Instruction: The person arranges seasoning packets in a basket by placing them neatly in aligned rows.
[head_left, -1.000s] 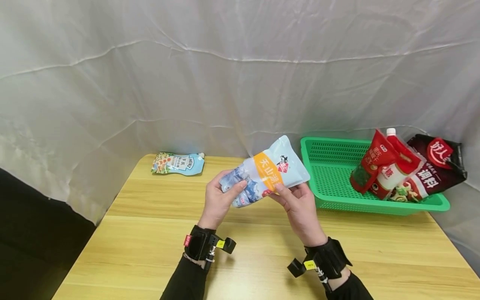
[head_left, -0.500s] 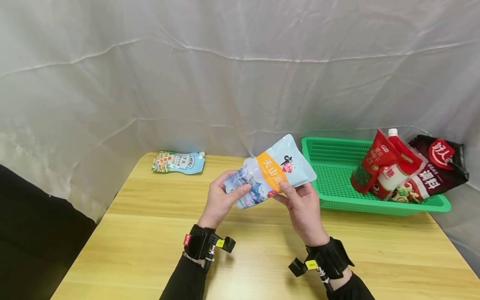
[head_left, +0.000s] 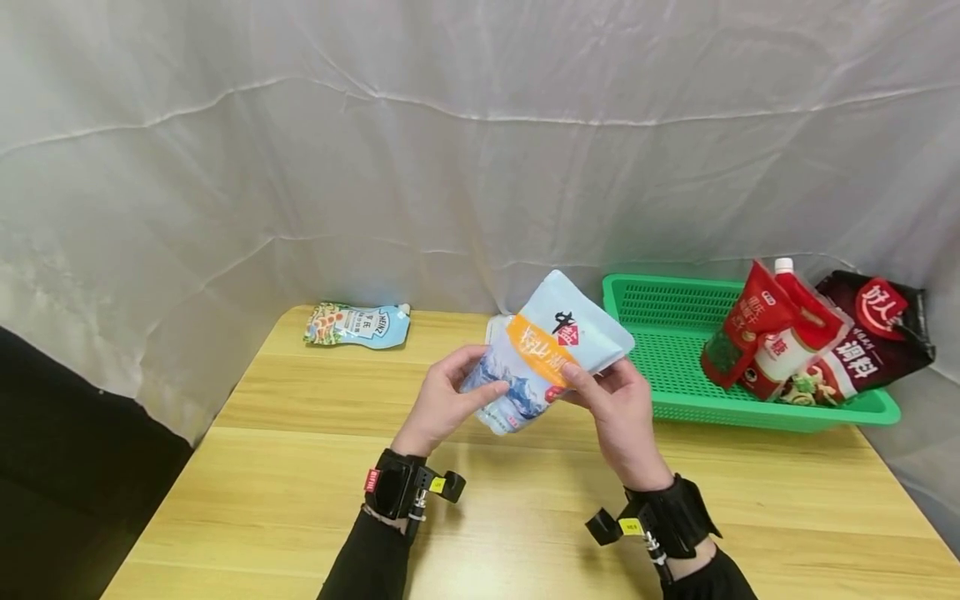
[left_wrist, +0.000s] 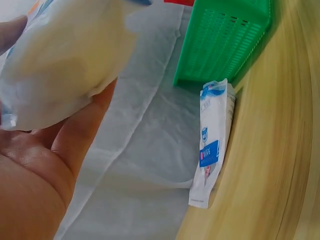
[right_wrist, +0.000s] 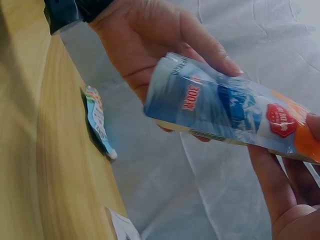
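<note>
From my seat, the head view shows a pale wood-grain counter backed by a creased grey curtain. A green basket stands at the back right, with 3 packs leaning in its right half: a red pouch, a white-capped pouch and a dark bag. A Heinz pouch lies at the back left. My left wrist view shows a white packet on the counter, just beside the basket.

The blue bag is held above the counter, left of the basket. Its long axis runs slantwise: the plain pale end points up and to the right, away from me, and the mountain-print end down to the left. Its printed face with the orange band is turned up to my head camera.

Both forearms reach in from the near edge. The left hand has a firm grip on the lower left side, thumb across the mountains. The right hand pinches the lower right edge, thumb by the orange band, fingers behind. Each grip is closed only to the bag's thickness.
</note>
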